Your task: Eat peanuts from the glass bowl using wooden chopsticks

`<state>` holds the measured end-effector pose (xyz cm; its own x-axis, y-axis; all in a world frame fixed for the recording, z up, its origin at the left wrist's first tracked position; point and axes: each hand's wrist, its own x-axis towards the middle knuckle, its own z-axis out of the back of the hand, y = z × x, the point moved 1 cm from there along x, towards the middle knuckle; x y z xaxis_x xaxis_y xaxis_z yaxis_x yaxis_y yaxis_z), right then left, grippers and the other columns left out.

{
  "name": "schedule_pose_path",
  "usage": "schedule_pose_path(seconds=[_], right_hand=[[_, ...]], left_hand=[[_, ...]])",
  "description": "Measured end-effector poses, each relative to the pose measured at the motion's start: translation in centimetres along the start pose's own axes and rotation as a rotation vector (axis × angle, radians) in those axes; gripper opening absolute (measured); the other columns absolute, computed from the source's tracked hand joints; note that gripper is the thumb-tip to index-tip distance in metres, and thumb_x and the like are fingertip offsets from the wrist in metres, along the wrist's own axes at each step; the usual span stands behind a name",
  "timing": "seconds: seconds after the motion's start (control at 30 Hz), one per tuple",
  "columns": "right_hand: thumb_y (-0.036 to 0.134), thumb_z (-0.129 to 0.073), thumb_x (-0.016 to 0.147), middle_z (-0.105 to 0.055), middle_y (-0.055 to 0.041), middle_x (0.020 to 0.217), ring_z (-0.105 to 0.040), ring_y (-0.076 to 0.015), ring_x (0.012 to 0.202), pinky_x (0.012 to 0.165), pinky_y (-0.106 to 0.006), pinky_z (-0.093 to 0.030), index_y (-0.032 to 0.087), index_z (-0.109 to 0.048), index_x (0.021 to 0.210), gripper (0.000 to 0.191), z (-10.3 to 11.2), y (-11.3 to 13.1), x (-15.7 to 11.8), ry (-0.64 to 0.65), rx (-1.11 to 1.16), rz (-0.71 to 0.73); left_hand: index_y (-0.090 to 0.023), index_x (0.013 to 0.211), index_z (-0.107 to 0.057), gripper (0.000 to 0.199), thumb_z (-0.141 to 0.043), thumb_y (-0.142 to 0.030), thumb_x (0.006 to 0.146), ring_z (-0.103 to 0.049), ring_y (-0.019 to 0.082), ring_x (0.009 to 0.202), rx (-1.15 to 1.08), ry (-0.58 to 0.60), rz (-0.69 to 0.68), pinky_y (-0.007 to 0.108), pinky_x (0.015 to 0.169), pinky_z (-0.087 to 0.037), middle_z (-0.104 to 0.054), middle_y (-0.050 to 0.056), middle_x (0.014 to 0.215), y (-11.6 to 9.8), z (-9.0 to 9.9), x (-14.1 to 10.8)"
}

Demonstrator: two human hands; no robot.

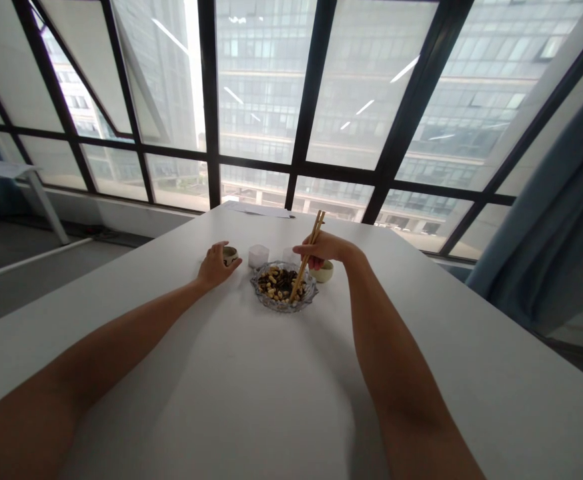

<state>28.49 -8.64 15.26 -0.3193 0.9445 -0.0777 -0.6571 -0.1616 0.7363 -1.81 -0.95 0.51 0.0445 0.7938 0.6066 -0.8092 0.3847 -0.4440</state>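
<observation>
At 1 glass dish [282, 307]: right fingers [299, 249] hold 2 chopsticks [303, 269].

1. The left arm [136, 333] is bare as far as the view reaches, with a smooth outline; it is broad in the nearer part and becomes narrow toward the wrist.
2. The right arm [396, 340] is also bare, and has the same tapering shape.
3. The left hand [216, 265] and the right hand [327, 247] are bare, with slim fingers [303, 249].

Little round beige bowl [230, 255] kinda half-hidden by left hand [216, 265], blue fabric curtain [556, 207] chopped off far right
</observation>
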Motion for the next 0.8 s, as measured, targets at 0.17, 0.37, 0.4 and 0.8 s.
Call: schedule_pose_path(seconds=[0.17, 0.37, 0.4, 0.8], right_hand=[[0.032, -0.073, 0.089, -0.066, -0.0030, 0.047, -0.060, -0.0103, 0.038, 0.039, -0.018, -0.051, 0.015, -0.063, 0.058, 0.037, -0.4, 0.6, 0.4, -0.128, -0.026, 0.063], [0.032, -0.068, 0.092, -0.067, -0.0042, 0.050, -0.061, -0.0113, 0.039, 0.041, -0.020, -0.051, 0.015, -0.063, 0.060, 0.036, -1.4, 2.5, -0.4, 0.011, -0.013, 0.083], [0.034, -0.069, 0.092, -0.068, -0.0047, 0.051, -0.062, -0.0117, 0.040, 0.042, -0.021, -0.052, 0.015, -0.063, 0.061, 0.036, -1.7, 2.9, -0.6, 0.051, -0.014, 0.077], [0.038, -0.077, 0.084, -0.068, -0.0043, 0.050, -0.063, -0.0134, 0.041, 0.041, -0.022, -0.053, 0.020, -0.056, 0.054, 0.041, -1.4, 1.0, 0.8, -0.105, -0.122, 0.058]], left_hand=[[-0.019, 0.138, -0.040, 0.066, -0.066, -0.047, 0.084, -0.052, 0.029, 0.130, -0.021, 0.040, 0.099, 0.042, 0.107, -0.045, -0.052, 0.016, 0.142, 0.4, -0.3, -0.1], [-0.013, 0.139, -0.040, 0.070, -0.064, -0.050, 0.085, -0.053, 0.031, 0.130, -0.026, 0.092, 0.144, 0.043, 0.108, -0.044, -0.052, 0.021, 0.142, 0.3, -0.3, 0.0], [-0.012, 0.140, -0.039, 0.071, -0.064, -0.050, 0.085, -0.053, 0.032, 0.130, -0.025, 0.091, 0.142, 0.043, 0.108, -0.043, -0.051, 0.021, 0.143, 0.3, -0.3, 0.0], [-0.015, 0.141, -0.040, 0.071, -0.063, -0.052, 0.085, -0.054, 0.033, 0.129, -0.017, 0.098, 0.144, 0.045, 0.107, -0.045, -0.051, 0.021, 0.144, 0.5, -0.2, 0.0]])
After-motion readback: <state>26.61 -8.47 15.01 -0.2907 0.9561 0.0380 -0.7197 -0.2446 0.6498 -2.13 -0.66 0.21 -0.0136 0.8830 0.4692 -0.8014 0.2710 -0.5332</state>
